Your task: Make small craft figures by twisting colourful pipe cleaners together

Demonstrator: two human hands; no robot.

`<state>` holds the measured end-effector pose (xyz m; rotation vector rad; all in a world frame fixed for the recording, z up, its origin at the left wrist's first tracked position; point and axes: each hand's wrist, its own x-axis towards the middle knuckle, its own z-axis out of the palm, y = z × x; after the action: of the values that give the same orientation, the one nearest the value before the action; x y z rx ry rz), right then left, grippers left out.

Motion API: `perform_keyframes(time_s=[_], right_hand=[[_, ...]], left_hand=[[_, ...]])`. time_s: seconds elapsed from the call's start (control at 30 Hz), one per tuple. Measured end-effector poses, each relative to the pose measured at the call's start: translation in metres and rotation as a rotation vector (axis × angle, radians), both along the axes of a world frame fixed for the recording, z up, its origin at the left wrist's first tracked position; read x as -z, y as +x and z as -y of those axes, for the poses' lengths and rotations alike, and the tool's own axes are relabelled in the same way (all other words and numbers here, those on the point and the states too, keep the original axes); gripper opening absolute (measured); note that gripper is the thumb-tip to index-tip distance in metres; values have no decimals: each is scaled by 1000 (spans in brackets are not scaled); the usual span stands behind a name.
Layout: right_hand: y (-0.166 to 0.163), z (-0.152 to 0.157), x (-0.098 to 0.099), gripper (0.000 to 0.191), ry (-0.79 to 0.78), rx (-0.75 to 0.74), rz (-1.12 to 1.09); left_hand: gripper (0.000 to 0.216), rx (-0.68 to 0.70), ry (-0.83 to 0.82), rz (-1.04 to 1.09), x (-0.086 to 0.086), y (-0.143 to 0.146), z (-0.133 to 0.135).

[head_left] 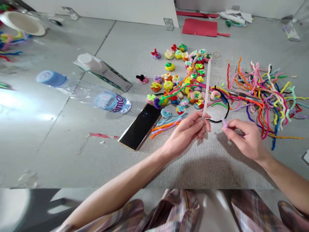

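My left hand (190, 130) is closed round the near end of a long white stick (207, 87) that points away over the table. My right hand (243, 138) pinches the end of a pale purple pipe cleaner (225, 123) just right of the stick. A black pipe cleaner (223, 106) curves on the table between the two hands. Beyond them lies a cluster of several small coiled pipe-cleaner flowers (183, 80) in many colours.
A heap of loose coloured pipe cleaners (265, 93) lies at the right. A black phone (140, 126) lies left of my hand, with a clear water bottle (91, 95) on its side and a green-white carton (103, 72) beyond. Red paper (200, 27) sits far back.
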<state>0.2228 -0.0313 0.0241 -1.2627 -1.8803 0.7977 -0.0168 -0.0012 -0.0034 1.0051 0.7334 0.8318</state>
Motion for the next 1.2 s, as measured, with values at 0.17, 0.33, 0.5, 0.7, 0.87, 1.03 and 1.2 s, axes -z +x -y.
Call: perform_keyframes(time_s=[0.17, 0.33, 0.5, 0.7, 0.87, 1.03, 1.2], right_hand=[[-13, 3, 7, 25, -246, -138, -25], [-12, 2, 10, 28, -424, -200, -123], [-14, 0, 13, 32, -612, -292, -317], [-11, -2, 15, 40, -698, -266, -410], [-10, -3, 16, 37, -713, -297, -381], [-10, -3, 14, 35, -722, -305, -316], [-10, -2, 13, 34, -765, -297, -263]], left_hand=[[36, -6, 0, -136, 8, 2, 7], [33, 29, -56, -35, 6, 5, 13], [33, 91, -54, -4, 10, 9, 17], [31, 151, 50, -31, 13, 10, 17], [29, 151, 75, -39, 15, 11, 19], [27, 156, 127, -119, 15, 8, 22], [19, 166, 246, -227, 9, 6, 24]])
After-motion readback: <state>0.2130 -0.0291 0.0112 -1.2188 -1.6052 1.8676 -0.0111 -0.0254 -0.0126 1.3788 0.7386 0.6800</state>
